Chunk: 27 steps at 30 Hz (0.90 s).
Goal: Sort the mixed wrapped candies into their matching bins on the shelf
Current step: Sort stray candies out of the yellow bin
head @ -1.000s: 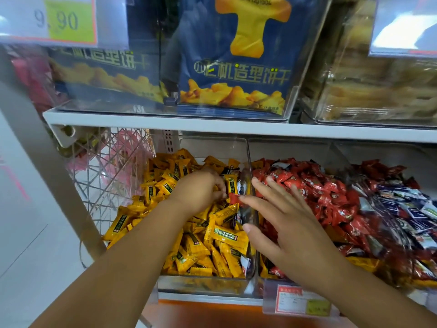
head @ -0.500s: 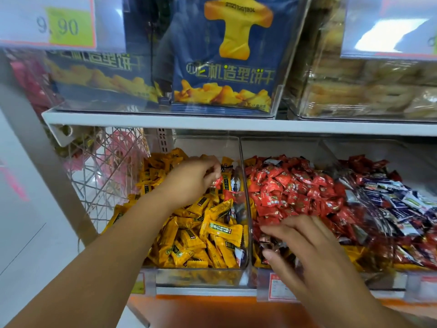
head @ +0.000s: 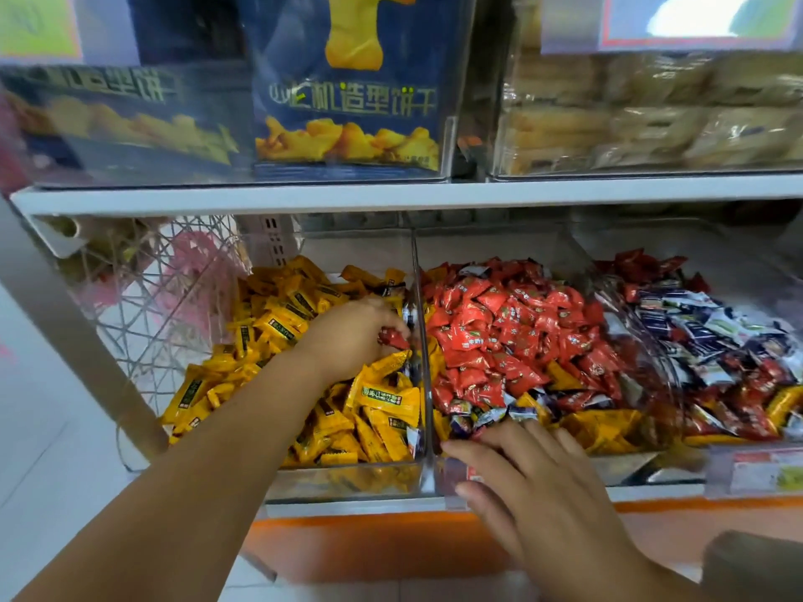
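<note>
A: Shelf board [head: 391, 197] sits low overhead, with clear bins beneath it. Any room to move?
B: Only from the front. The yellow bin [head: 347, 480] is heaped with yellow candies [head: 278, 323]. The red bin [head: 617, 467] stands against it, full of red candies [head: 499, 328], with purple strays [head: 478, 417] along its front.
A: Hands?
B: The left hand [head: 352, 336] is in the yellow bin by the dividing wall, fingers curled round one red candy [head: 393, 339]. The right hand [head: 539, 475] is spread, fingertips at the purple strays, holding nothing.
A: Handling?
B: Light, crinkly, slick film, I'd judge. Pinch a crimped wrapper end and lift it over the wall's rim.
</note>
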Each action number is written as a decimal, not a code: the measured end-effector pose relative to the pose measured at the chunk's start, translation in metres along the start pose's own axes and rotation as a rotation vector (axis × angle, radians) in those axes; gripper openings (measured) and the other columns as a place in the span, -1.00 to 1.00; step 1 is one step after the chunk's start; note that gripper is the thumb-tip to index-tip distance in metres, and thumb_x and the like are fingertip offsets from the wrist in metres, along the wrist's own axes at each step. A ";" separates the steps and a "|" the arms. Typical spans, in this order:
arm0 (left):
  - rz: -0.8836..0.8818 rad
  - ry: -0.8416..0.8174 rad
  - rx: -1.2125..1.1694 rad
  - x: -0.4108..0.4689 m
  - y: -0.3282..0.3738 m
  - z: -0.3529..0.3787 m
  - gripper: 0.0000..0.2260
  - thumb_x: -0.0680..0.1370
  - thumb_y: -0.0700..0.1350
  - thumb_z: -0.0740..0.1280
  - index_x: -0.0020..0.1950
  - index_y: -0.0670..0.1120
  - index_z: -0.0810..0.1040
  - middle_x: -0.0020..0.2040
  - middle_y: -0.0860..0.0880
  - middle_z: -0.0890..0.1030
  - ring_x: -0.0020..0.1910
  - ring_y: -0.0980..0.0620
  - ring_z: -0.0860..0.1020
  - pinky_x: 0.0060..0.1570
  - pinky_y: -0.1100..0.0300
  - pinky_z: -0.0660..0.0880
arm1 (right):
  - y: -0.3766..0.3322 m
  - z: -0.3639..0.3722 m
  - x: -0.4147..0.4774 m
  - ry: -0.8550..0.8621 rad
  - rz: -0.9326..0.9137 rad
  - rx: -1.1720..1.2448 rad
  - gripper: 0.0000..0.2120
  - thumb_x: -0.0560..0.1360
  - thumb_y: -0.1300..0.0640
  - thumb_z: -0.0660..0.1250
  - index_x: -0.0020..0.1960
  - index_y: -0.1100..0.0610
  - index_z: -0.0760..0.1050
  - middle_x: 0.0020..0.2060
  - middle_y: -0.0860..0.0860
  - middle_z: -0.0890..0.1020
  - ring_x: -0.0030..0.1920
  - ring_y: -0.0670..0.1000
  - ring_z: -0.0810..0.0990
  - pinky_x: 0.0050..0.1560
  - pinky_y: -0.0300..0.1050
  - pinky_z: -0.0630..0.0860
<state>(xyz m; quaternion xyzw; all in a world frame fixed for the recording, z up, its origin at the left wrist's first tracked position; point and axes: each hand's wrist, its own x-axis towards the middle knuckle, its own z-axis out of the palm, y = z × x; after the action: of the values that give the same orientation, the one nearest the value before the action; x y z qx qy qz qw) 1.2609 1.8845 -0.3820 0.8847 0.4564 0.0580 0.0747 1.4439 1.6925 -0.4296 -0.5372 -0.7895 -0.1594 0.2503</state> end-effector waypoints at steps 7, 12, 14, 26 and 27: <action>-0.059 0.092 -0.261 0.002 -0.003 0.001 -0.85 0.51 -0.10 0.43 0.07 0.00 0.67 0.00 0.08 0.59 -0.08 0.17 0.52 -0.19 0.45 0.34 | 0.001 0.001 0.000 0.018 -0.029 0.025 -0.70 0.49 -0.11 0.18 0.19 -0.10 0.45 -0.15 -0.11 0.54 -0.16 -0.04 0.48 -0.15 -0.12 0.23; -0.104 0.160 -0.340 -0.009 -0.005 -0.006 -0.86 0.54 -0.04 0.40 0.07 0.03 0.66 -0.05 0.16 0.57 -0.13 0.24 0.50 -0.22 0.54 0.30 | 0.002 0.001 -0.001 0.006 -0.024 0.043 -0.70 0.49 -0.12 0.17 0.19 -0.11 0.44 -0.14 -0.13 0.52 -0.15 -0.06 0.47 -0.14 -0.14 0.23; -0.095 0.081 -0.330 -0.012 -0.003 -0.009 -0.87 0.55 0.00 0.37 0.06 0.05 0.64 -0.04 0.16 0.60 -0.07 0.18 0.54 -0.16 0.39 0.39 | 0.001 0.000 -0.001 0.005 -0.021 0.048 -0.70 0.49 -0.13 0.17 0.18 -0.11 0.45 -0.14 -0.13 0.52 -0.15 -0.06 0.47 -0.14 -0.14 0.23; -0.090 -0.400 -0.162 -0.022 0.017 -0.035 -0.47 0.54 -0.34 0.21 0.40 0.15 0.39 -0.04 0.10 0.40 -0.41 0.27 0.38 -0.58 0.48 0.24 | -0.002 -0.001 -0.001 0.004 -0.009 0.035 -0.74 0.53 -0.09 0.16 0.17 -0.06 0.44 -0.13 -0.12 0.53 -0.13 -0.03 0.50 -0.12 -0.12 0.25; -0.090 -0.384 -0.168 -0.022 0.017 -0.035 -0.50 0.55 -0.32 0.23 0.40 0.14 0.40 -0.07 0.11 0.40 -0.42 0.27 0.37 -0.58 0.49 0.23 | -0.002 -0.001 -0.001 0.001 -0.009 0.030 -0.74 0.53 -0.10 0.16 0.17 -0.06 0.45 -0.12 -0.12 0.53 -0.13 -0.03 0.50 -0.12 -0.12 0.25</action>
<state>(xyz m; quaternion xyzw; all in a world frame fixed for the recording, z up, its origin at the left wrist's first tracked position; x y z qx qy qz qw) 1.2560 1.8597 -0.3455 0.8490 0.4662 -0.0775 0.2362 1.4427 1.6904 -0.4290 -0.5300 -0.7940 -0.1490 0.2580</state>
